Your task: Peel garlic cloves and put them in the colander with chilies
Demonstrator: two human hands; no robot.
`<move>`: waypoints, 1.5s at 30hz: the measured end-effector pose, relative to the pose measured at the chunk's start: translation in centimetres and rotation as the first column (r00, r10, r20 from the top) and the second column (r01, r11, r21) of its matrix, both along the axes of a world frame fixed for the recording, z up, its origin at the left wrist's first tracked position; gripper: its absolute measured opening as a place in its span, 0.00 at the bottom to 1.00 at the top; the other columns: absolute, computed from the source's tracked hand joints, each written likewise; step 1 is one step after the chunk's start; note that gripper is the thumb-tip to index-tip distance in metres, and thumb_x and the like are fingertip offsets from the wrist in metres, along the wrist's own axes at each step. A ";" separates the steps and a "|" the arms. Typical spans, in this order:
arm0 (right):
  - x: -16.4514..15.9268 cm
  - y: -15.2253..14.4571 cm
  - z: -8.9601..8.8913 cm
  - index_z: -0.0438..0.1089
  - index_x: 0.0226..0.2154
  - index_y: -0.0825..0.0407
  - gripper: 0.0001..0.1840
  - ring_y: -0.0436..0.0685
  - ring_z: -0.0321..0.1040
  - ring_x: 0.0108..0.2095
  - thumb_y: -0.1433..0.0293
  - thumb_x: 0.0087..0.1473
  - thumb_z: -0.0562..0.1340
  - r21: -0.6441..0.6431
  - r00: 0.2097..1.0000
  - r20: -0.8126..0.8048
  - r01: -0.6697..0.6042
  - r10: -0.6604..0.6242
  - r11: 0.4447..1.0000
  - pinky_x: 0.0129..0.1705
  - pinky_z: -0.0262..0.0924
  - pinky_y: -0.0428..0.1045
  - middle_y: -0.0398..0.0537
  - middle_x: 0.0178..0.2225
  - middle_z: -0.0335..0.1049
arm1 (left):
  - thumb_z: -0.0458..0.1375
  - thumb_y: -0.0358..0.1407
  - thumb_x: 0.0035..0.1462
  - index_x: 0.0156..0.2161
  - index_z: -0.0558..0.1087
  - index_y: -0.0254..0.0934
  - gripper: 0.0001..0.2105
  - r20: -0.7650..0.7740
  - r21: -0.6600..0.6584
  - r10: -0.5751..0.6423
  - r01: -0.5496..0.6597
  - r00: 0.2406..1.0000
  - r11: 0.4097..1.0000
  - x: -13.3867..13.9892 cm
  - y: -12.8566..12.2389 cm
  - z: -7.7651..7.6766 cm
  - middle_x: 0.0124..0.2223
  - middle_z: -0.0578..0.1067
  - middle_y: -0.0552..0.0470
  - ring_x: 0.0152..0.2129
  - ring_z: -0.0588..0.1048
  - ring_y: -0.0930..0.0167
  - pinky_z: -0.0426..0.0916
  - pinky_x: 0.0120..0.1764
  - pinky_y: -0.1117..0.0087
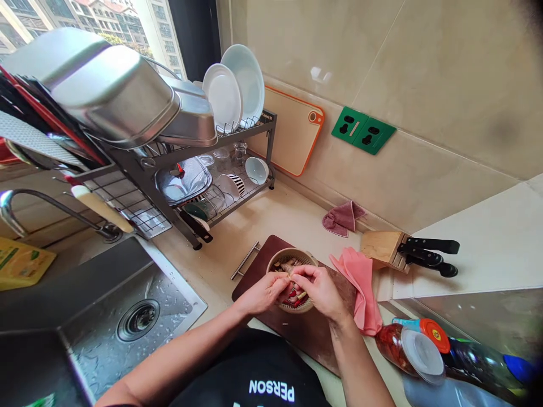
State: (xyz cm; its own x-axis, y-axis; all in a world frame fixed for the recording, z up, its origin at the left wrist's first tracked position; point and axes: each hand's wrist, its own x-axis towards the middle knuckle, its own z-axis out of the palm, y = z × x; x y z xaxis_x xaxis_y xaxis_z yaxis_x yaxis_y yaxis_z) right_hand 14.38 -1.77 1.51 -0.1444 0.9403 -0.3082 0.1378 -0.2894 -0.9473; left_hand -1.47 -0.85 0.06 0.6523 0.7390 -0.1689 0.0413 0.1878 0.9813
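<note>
Over a beige slotted basket [313, 259] my two hands meet, fingertips almost touching. My left hand [271, 291] is closed in a pinch on a small pale piece that looks like a garlic clove [291, 277]. From the other side, my right hand [316, 288] pinches the same piece between thumb and forefinger. Inside the basket lie red chillies [296, 298] and pale, knobbly pieces like ginger, partly hidden by my hands. Beneath the basket is a dark red-brown cutting board [297, 333] with a metal handle [245, 261]. A tiny pale scrap lies on the board.
Left is a wet steel sink [169, 308] with a tap [59, 198]. A dish rack [271, 133] of pans, plates and bowls stands behind. To the right are pink rubber gloves [360, 288], a knife block [382, 247], a cloth [343, 217] and jars [394, 347].
</note>
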 end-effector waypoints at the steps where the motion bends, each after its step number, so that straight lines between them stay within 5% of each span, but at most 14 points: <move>1: 0.1 0.0 -0.1 0.71 0.27 0.55 0.10 0.47 0.60 0.18 0.64 0.46 0.63 -0.021 1.000 -0.027 0.003 -0.004 1.000 0.21 0.58 0.43 0.40 0.19 0.66 | 0.43 0.38 0.57 0.23 0.58 0.36 0.13 0.008 -0.010 -0.009 0.009 1.000 1.000 -0.1 0.0 0.0 0.21 0.57 0.59 0.18 0.53 0.77 0.49 0.22 0.75; 10: -0.3 0.0 -0.4 0.72 0.28 0.55 0.13 0.48 0.62 0.20 0.61 0.46 0.64 0.002 1.000 -0.004 0.027 -0.027 1.000 0.23 0.61 0.44 0.41 0.20 0.65 | 0.45 0.34 0.50 0.19 0.58 0.35 0.11 0.000 -0.035 0.139 -0.139 0.990 0.990 0.5 0.1 -0.7 0.17 0.57 0.59 0.16 0.52 0.79 0.48 0.20 0.75; 15: -0.5 -0.2 0.5 0.74 0.32 0.53 0.08 0.53 0.67 0.32 0.66 0.49 0.63 0.278 0.993 0.121 -0.035 0.001 0.960 0.34 0.64 0.48 0.47 0.31 0.70 | 0.47 0.34 0.45 0.15 0.57 0.36 0.11 0.024 -0.115 0.278 -0.274 0.960 0.955 0.7 0.4 -0.4 0.14 0.57 0.59 0.14 0.53 0.79 0.47 0.20 0.75; 20: -0.6 -0.5 0.6 0.74 0.31 0.50 0.06 0.55 0.67 0.36 0.72 0.49 0.62 0.417 0.975 0.212 -0.026 -0.069 0.909 0.42 0.63 0.50 0.47 0.33 0.70 | 0.48 0.36 0.45 0.14 0.57 0.35 0.13 0.052 -0.186 0.268 -0.254 0.962 0.949 0.7 0.3 0.1 0.13 0.56 0.59 0.13 0.52 0.80 0.45 0.19 0.76; 24: -1.0 -0.6 -0.9 0.72 0.30 0.52 0.05 0.55 0.67 0.36 0.68 0.47 0.64 0.252 0.991 -0.093 0.119 -0.098 0.960 0.41 0.64 0.50 0.46 0.32 0.70 | 0.50 0.39 0.46 0.15 0.58 0.35 0.14 0.150 -0.289 0.253 -0.203 0.956 0.936 0.8 0.3 -0.2 0.13 0.56 0.59 0.12 0.51 0.81 0.44 0.18 0.76; 30: -1.5 -0.6 -1.7 0.70 0.31 0.51 0.15 0.48 0.64 0.27 0.66 0.38 0.71 -0.088 0.840 -0.490 0.217 -0.232 0.972 0.31 0.63 0.45 0.42 0.29 0.68 | 0.49 0.37 0.44 0.15 0.61 0.34 0.12 0.155 -0.306 0.249 -0.193 0.956 0.932 0.9 0.2 -0.1 0.12 0.58 0.58 0.11 0.52 0.80 0.43 0.16 0.76; 41: -0.8 -0.2 -1.2 0.70 0.31 0.48 0.15 0.47 0.60 0.24 0.61 0.40 0.70 -0.086 0.770 -0.595 0.227 -0.233 0.970 0.26 0.61 0.44 0.42 0.29 0.64 | 0.49 0.36 0.45 0.16 0.65 0.33 0.12 0.105 -0.238 0.200 -0.170 0.974 0.956 0.9 0.2 0.9 0.14 0.64 0.55 0.11 0.58 0.79 0.50 0.16 0.77; 45: -0.3 -0.2 -1.1 0.70 0.33 0.49 0.11 0.49 0.62 0.27 0.61 0.47 0.66 0.065 0.887 -0.432 0.209 -0.161 0.976 0.30 0.63 0.46 0.44 0.31 0.66 | 0.48 0.35 0.46 0.19 0.66 0.33 0.11 0.149 -0.278 0.246 -0.198 0.958 0.940 0.9 0.2 0.3 0.16 0.66 0.54 0.13 0.60 0.78 0.51 0.17 0.77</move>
State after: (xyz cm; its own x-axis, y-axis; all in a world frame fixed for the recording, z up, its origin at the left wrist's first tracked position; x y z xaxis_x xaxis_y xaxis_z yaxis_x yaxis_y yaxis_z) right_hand 14.07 -1.99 0.43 -0.0583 0.9863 -0.1542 -0.3277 -0.1649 -0.9303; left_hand -0.61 -0.60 0.40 0.5136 0.8149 -0.2687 -0.2019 0.4192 0.8852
